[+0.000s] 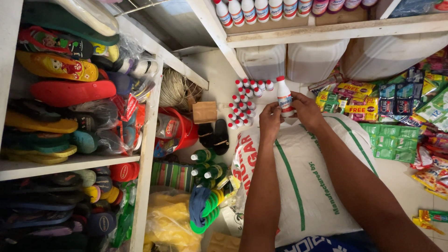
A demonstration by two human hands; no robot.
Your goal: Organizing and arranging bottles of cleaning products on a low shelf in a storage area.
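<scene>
Shelves crowd this small shop corner, and the floor below them is pale tile. Both hands meet over a large white woven sack [322, 186] with green stripes and red lettering, and between them they hold one white bottle [284, 98] with a red cap and a red-and-blue label. The left hand [269, 122] grips it low from the left, fingers curled narrow around the base; the right hand [307, 109] closes on it from the right, a little higher. The bottle stands nearly upright, its long axis running from the hands up toward the shelf, cap end farthest from the person. Both hands touch it, so neither is clearly the nearer.

Just beyond and to the left of the held bottle stands a cluster of matching small bottles [245, 103] on the floor, seen mostly as red caps in rows. Behind them sit pale plastic jerrycans [313, 59] under a wooden shelf, and along that shelf runs a row of larger bottles [261, 10] with red caps. At the right lie strips of sachets [401, 121], yellow, green and dark blue. At the left, shelves hold stacked flip-flops [65, 84] in many colours, with a red bucket [179, 130] and green bottles [207, 163] on the floor beside them.
</scene>
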